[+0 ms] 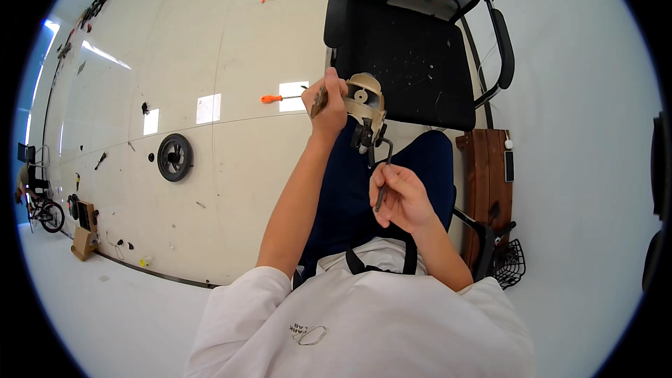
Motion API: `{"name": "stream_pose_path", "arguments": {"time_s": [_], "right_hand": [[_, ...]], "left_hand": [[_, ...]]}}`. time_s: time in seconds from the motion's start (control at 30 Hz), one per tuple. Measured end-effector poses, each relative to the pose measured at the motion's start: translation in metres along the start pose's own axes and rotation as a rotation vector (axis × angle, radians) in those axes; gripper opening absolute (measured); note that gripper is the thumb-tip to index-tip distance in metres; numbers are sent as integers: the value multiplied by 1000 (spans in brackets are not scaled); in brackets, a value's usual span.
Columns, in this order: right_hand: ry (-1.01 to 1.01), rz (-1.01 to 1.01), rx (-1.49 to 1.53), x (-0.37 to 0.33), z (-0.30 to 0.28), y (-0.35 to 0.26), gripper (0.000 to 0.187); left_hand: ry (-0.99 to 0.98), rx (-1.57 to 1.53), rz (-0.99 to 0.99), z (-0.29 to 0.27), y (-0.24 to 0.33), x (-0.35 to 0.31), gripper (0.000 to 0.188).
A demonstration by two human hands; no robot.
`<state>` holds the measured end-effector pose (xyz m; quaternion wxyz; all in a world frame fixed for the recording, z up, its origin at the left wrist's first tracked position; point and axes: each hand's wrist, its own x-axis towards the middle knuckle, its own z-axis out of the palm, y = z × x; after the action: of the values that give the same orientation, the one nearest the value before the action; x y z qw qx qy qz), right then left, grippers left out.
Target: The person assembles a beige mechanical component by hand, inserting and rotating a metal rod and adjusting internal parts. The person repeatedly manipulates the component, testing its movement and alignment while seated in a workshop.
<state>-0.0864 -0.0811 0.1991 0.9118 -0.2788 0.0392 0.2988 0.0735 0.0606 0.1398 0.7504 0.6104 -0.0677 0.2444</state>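
Observation:
My left hand (327, 108) is closed around a beige curved part (367, 91) with a dark hollow and a round hub inside. A black clamp-like mechanism (362, 134) sits at the part's near end, above my dark blue trousers. Between the fingers and thumb of my right hand (402, 196) is a black hex key (382, 196). Its bent upper end reaches up beside the black mechanism; whether it sits in a screw I cannot tell. A brown piece (319, 101) shows at my left fist, its link to the beige part hidden.
An orange-handled screwdriver (271, 99) and a black wheel (174, 157) lie on the tiled floor to the left. Ahead stands a black chair (413, 56) with small bits on its seat. At the right are a brown wooden box (483, 196) and a black wire basket (511, 266).

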Motion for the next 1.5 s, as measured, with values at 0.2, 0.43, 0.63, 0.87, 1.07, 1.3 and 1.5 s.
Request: {"name": "stream_pose_path", "arguments": {"time_s": [0.2,0.43,0.63,0.87,1.07,1.3,1.5], "right_hand": [[338,67,423,4,35,-12,25],[411,63,449,11,23,-6,40],[535,-339,-367,36,-19,23,41],[375,-217,-806,34,-76,6,16],[459,-403,-1130,48,-135,-20,26],[594,-423,-1039,59,-67,-67,24],[367,-470,-1418,27,-9,-29,75]], "left_hand": [[-44,4,40,2,2,-6,46],[-99,67,4,1,4,-11,46],[-5,28,-39,7,4,-13,49],[53,100,35,-3,-22,-19,31],[-145,12,279,4,-7,-20,12],[-102,28,107,6,12,-18,37],[25,-42,-7,4,16,-12,43]]}}
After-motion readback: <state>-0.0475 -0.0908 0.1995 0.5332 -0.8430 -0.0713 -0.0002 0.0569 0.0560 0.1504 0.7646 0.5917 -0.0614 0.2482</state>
